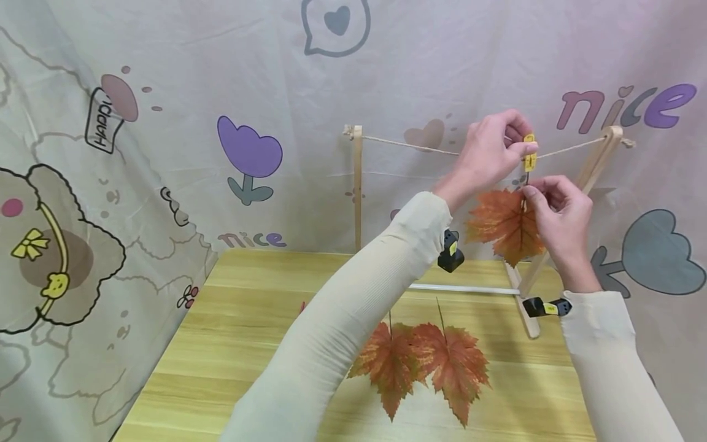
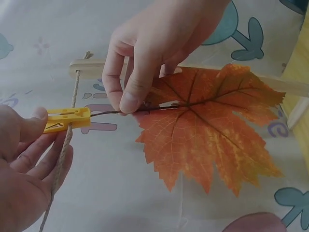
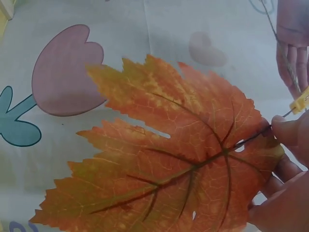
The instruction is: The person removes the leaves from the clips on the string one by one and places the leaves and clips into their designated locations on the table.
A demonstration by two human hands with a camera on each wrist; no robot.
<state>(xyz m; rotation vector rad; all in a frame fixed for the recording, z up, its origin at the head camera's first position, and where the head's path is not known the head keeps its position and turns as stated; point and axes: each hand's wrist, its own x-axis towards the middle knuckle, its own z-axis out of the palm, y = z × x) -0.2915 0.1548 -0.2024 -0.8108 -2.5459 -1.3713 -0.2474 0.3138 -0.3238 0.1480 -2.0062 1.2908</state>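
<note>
My left hand pinches a yellow clothespin that sits on the twine of a wooden frame. Just below it, my right hand pinches the dark stem of an orange maple leaf between thumb and finger. In the left wrist view the stem reaches the end of the clothespin, which lies across the twine. The right wrist view shows the leaf spread out from the right fingertips, with part of the clothespin at the edge.
Two more orange leaves lie on the wooden table, partly behind the left sleeve. The frame's left post and right post stand at the back. A printed curtain hangs behind.
</note>
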